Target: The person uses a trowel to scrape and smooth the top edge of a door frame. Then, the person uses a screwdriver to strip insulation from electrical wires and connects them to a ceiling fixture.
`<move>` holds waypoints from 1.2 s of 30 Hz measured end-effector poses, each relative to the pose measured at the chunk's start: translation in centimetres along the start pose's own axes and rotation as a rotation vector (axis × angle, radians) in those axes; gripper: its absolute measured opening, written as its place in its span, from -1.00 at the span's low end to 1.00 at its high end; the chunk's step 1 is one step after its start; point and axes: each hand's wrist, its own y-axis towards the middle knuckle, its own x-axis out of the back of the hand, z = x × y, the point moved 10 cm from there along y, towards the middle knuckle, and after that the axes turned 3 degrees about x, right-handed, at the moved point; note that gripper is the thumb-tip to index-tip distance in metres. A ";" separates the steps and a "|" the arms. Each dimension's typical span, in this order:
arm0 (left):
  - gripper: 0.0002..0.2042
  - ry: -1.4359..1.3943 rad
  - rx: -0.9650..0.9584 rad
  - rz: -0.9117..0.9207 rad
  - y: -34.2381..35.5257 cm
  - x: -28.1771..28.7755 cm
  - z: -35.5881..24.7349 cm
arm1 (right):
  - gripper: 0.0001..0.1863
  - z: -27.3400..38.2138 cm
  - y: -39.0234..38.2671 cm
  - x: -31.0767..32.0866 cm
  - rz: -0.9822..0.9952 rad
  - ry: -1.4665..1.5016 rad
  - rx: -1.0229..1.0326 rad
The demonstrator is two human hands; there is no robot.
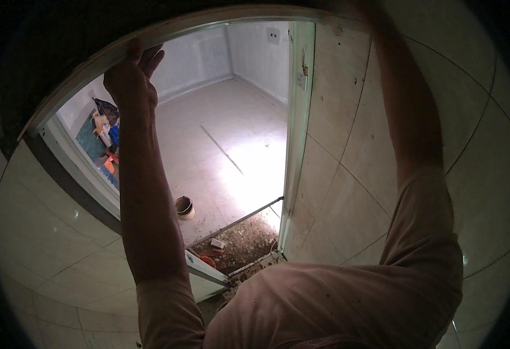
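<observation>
Both my arms reach up toward the top of a doorway. My left hand (130, 81) is at the underside of the pale door frame's top piece (196, 23), toward its left end. One finger touches the frame, and the others stretch out apart below it. Nothing shows held in this hand. My right arm rises along the tiled wall to the upper rim, beyond the frame's top right corner. My right hand (354, 7) is mostly lost in the dark there, so its fingers and anything in them are hidden.
Right of the door jamb (299, 116) is a tiled wall (348, 139). Rubble fills a sunken threshold strip (249, 238). Inside the lit room, a bucket (184, 207) stands on the pale floor (196, 139), and mixed items (105, 131) are piled at the left.
</observation>
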 end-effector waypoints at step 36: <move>-0.53 0.047 0.056 -0.059 -1.6 -1.9 0.5 | -0.63 2.6 -20.5 -6.6 -0.410 0.712 -0.460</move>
